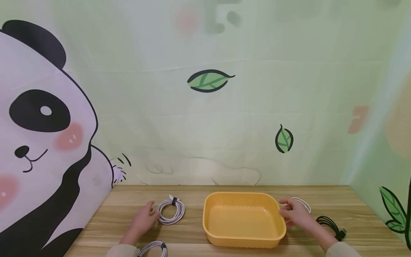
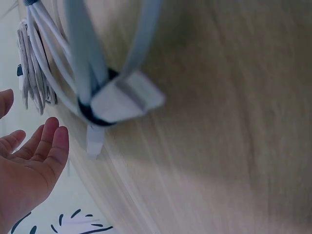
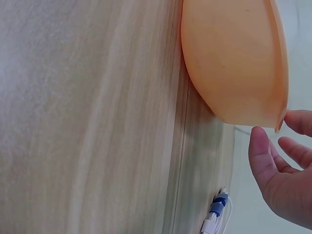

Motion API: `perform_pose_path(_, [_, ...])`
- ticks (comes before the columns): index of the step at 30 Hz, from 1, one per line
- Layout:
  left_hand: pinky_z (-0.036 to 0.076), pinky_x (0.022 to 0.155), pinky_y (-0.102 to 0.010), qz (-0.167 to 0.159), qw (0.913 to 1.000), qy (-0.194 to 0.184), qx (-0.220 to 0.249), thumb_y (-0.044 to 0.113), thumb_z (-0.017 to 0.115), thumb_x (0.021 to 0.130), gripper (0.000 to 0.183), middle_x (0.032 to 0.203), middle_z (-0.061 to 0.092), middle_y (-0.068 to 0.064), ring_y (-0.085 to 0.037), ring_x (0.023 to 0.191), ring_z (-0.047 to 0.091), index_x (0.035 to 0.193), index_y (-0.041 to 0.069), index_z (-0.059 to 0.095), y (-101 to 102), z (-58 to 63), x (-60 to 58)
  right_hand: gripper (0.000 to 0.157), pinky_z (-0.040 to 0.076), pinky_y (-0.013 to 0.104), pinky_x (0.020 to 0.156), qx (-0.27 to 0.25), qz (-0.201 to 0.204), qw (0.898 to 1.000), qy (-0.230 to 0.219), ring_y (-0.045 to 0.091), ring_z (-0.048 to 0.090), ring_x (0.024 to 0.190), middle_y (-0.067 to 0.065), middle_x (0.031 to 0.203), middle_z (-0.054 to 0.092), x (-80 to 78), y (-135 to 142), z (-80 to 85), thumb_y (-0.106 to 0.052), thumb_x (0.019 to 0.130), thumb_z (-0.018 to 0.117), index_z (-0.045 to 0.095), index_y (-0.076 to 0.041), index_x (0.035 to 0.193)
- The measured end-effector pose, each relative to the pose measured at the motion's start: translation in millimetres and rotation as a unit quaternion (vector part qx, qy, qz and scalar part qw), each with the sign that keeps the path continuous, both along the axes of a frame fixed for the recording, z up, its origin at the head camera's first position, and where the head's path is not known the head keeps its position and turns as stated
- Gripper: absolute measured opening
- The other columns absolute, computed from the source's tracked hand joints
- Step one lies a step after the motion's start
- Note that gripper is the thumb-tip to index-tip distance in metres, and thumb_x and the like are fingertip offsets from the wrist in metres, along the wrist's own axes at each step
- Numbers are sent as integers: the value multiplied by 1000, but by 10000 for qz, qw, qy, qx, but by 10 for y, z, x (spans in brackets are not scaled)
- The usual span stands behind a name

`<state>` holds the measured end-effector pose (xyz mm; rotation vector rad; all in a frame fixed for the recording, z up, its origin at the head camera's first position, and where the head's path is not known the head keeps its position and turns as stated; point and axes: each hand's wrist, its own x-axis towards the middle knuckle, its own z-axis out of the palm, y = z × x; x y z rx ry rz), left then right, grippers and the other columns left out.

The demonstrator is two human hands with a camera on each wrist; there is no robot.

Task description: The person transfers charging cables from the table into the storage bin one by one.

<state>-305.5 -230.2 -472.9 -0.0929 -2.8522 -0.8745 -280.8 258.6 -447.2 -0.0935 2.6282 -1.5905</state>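
In the head view, my left hand [image 1: 143, 218] is beside a coiled light grey cable [image 1: 171, 211] with a black tie, fingertips right at the coil's left edge. Its fingers are spread and gently bent in the left wrist view, with nothing between them. A yellow plastic basin [image 1: 245, 241] stands on the table. At its right rim is my right hand [image 1: 297, 213]. The right wrist view shows the fingertips [image 3: 297, 122] at the basin's rim, the thumb just outside the wall and a gap between them.
Another grey cable coil [image 1: 154, 246] lies at the near edge on the left. Behind my right hand is a white cable [image 1: 303, 203], and a black cable bundle [image 1: 330, 225] lies further right. A printed cloth [image 1: 208, 142] with a panda and leaves hangs behind the wooden table [image 1: 192, 191].
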Motion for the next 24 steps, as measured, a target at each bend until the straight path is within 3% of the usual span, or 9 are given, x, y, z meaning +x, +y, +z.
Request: perform_pose_path(24, [42, 84, -51, 69, 9996, -52, 257, 16, 58, 81, 52, 102, 57, -29, -40, 95, 55, 122, -12, 41, 87, -24, -10, 44, 48, 26, 49, -130, -350, 9988, -315, 15, 50, 58, 9, 82, 49, 3, -80, 39, 4, 78, 55, 42, 11, 120])
